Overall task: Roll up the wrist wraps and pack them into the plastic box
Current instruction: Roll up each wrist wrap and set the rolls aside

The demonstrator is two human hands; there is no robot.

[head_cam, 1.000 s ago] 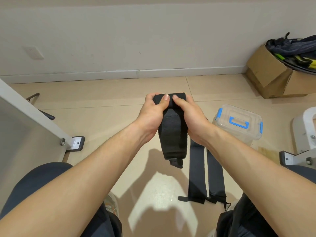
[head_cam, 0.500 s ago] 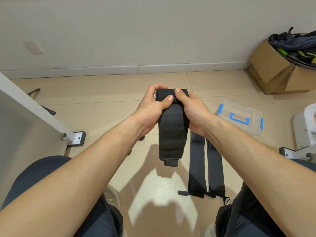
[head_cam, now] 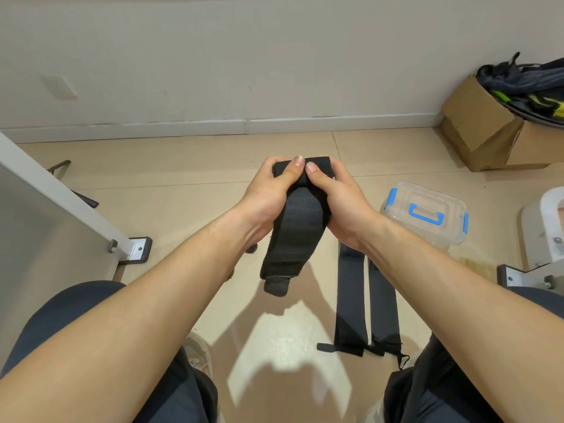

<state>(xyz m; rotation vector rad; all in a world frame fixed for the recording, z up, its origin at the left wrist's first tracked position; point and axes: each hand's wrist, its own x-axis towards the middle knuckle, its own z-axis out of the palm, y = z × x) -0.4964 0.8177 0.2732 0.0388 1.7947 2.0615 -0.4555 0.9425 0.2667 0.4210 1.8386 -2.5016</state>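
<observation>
A black wrist wrap [head_cam: 294, 239] hangs in mid-air in front of me, its top end wound into a roll. My left hand [head_cam: 268, 196] and my right hand [head_cam: 338, 199] grip that roll from either side, thumbs pressed on top and nearly touching. The loose tail dangles down to a short tab. Two more black wrist wraps [head_cam: 364, 297] lie flat and unrolled on the floor under my right forearm. The clear plastic box [head_cam: 427, 215] with a blue handle and blue clips stands on the floor to the right, its lid on.
A white table leg with a bracket foot [head_cam: 134, 250] stands at the left. A cardboard box [head_cam: 494, 129] full of dark gear sits at the far right by the wall. White furniture [head_cam: 546, 227] is at the right edge. My knees fill the bottom corners.
The hanging tail has grown shorter as the roll at the top thickened. Both thumbs have moved up over the roll. The view has shifted slightly.
</observation>
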